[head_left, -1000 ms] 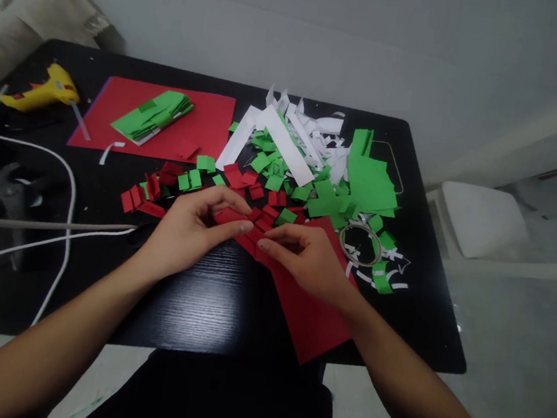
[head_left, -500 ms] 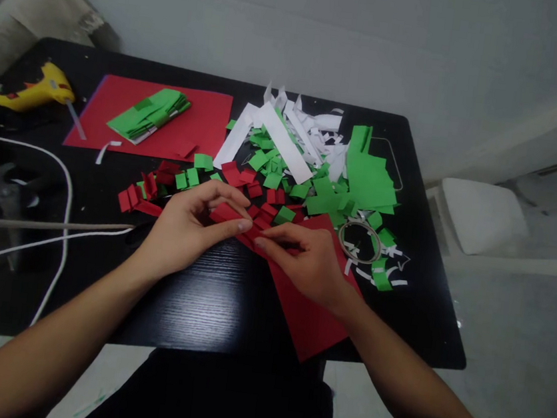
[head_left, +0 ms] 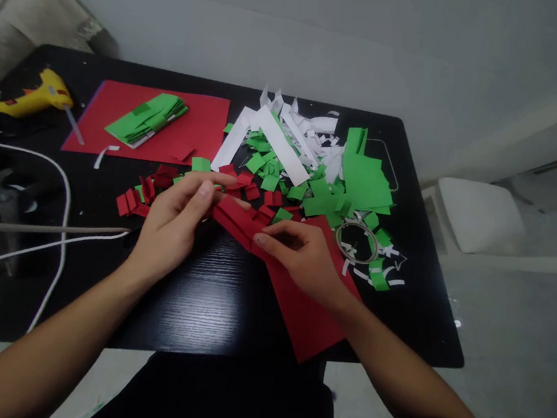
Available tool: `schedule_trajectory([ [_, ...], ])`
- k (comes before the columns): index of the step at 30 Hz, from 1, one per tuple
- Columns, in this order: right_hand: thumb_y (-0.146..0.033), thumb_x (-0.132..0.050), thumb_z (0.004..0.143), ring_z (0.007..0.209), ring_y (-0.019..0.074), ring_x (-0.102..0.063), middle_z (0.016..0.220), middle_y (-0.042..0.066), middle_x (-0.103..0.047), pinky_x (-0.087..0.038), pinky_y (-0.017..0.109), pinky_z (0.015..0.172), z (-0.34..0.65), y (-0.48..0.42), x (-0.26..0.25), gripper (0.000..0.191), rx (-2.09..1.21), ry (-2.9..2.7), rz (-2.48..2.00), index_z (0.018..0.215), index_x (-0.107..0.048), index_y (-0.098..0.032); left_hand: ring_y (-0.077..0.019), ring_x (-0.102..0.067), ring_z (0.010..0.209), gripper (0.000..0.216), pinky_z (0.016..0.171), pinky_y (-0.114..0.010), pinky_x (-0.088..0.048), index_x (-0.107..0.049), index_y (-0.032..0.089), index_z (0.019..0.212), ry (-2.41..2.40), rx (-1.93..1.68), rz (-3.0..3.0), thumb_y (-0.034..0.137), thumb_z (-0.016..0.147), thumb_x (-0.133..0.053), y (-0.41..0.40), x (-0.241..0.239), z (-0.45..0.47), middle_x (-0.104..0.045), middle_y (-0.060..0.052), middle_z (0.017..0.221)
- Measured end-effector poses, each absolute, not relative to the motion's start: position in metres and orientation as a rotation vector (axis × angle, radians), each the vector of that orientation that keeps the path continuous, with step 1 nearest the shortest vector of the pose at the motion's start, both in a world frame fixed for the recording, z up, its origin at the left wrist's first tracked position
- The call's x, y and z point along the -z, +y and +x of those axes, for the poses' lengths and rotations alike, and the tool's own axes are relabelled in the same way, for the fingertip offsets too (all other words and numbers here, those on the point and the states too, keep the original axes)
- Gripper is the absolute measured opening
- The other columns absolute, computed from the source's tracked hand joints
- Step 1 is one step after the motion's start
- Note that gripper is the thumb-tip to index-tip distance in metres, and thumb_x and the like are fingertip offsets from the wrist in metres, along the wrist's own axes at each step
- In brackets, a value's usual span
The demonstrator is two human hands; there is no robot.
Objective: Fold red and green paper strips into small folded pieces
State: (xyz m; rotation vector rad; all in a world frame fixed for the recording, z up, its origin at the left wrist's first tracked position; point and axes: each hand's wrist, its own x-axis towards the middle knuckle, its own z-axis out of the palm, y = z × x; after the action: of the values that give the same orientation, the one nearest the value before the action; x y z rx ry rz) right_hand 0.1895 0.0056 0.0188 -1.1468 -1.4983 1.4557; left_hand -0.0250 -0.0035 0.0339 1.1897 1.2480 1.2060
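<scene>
While the right hand (head_left: 303, 255) pinches a folded red strip (head_left: 234, 221) between thumb and fingers, the left hand (head_left: 171, 217) is loosely spread at the strip's far end, its thumb apart from the paper; whether its fingertips touch the strip, I cannot tell. The strip slants above the middle of the black bench (head_left: 196, 314), creased along its length. Under the right hand and wrist lies a red sheet (head_left: 303, 319), its near corner by the bench edge; whether strip and sheet are joined is hidden.

Just beyond the fingers, small folded red pieces (head_left: 272, 198) mix with green squares (head_left: 270, 182). Behind these, white strips (head_left: 283, 146) are heaped beside larger green sheets (head_left: 367, 182), with a ring (head_left: 356, 261) on the right among scraps. Farther left, a green bundle (head_left: 148, 117) rests on a red rectangle (head_left: 205, 123), near a yellow glue gun (head_left: 34, 100). Pliers (head_left: 7, 205) lie nearer, beside a white cable (head_left: 65, 211).
</scene>
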Motion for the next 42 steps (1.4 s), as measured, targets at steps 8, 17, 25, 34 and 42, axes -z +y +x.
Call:
schedule_trajectory([
  [8, -0.036, -0.085, 0.078, 0.088, 0.0159, -0.07, 0.091, 0.0, -0.075, -0.057, 0.03, 0.086, 0.185, 0.008, -0.008, 0.021, -1.625, -1.1, -1.154, 0.09, -0.074, -0.023, -0.0157, -0.068, 0.073, 0.034, 0.071, -0.027, -0.056, -0.063, 0.019, 0.1, 1.143, -0.974, 1.27, 0.042, 0.084, -0.082, -0.005, -0.024, -0.01, -0.068, 0.0, 0.08],
  [17, -0.033, -0.085, 0.078, 0.081, 0.0153, -0.071, 0.089, 0.0, -0.074, -0.061, 0.029, 0.076, 0.186, 0.006, -0.013, 0.024, -1.683, -1.168, -1.115, 0.091, -0.069, -0.022, -0.0136, -0.063, 0.068, 0.024, 0.068, -0.027, -0.051, -0.069, 0.017, 0.095, 1.229, -0.976, 1.298, 0.039, 0.088, -0.076, -0.005, -0.023, -0.008, -0.07, -0.001, 0.076],
  [25, -0.032, -0.085, 0.077, 0.077, 0.016, -0.071, 0.081, -0.002, -0.074, -0.062, 0.028, 0.069, 0.186, 0.006, -0.013, 0.021, -1.565, -1.195, -1.094, 0.088, -0.069, -0.024, -0.0131, -0.061, 0.064, 0.018, 0.064, -0.026, -0.048, -0.068, 0.018, 0.087, 1.206, -0.986, 1.293, 0.033, 0.085, -0.078, -0.006, -0.026, -0.007, -0.068, 0.001, 0.071],
  [34, -0.025, -0.074, 0.085, 0.084, 0.0167, -0.072, 0.088, 0.0, -0.077, -0.06, 0.03, 0.078, 0.189, 0.005, -0.016, 0.003, -1.461, -1.305, -1.02, 0.086, -0.077, -0.025, -0.0153, -0.065, 0.071, 0.012, 0.066, -0.026, -0.05, -0.072, 0.02, 0.088, 1.151, -1.059, 1.456, 0.029, 0.094, -0.067, -0.008, -0.028, -0.011, -0.072, -0.003, 0.084],
  [42, -0.029, -0.074, 0.089, 0.083, 0.0181, -0.074, 0.093, 0.003, -0.08, -0.062, 0.032, 0.076, 0.189, -0.002, -0.022, 0.007, -1.306, -1.426, -1.075, 0.093, -0.078, -0.024, -0.0163, -0.065, 0.077, 0.011, 0.069, -0.027, -0.051, -0.069, 0.02, 0.093, 1.163, -0.985, 1.532, 0.027, 0.096, -0.061, -0.012, -0.031, -0.012, -0.07, -0.003, 0.088],
])
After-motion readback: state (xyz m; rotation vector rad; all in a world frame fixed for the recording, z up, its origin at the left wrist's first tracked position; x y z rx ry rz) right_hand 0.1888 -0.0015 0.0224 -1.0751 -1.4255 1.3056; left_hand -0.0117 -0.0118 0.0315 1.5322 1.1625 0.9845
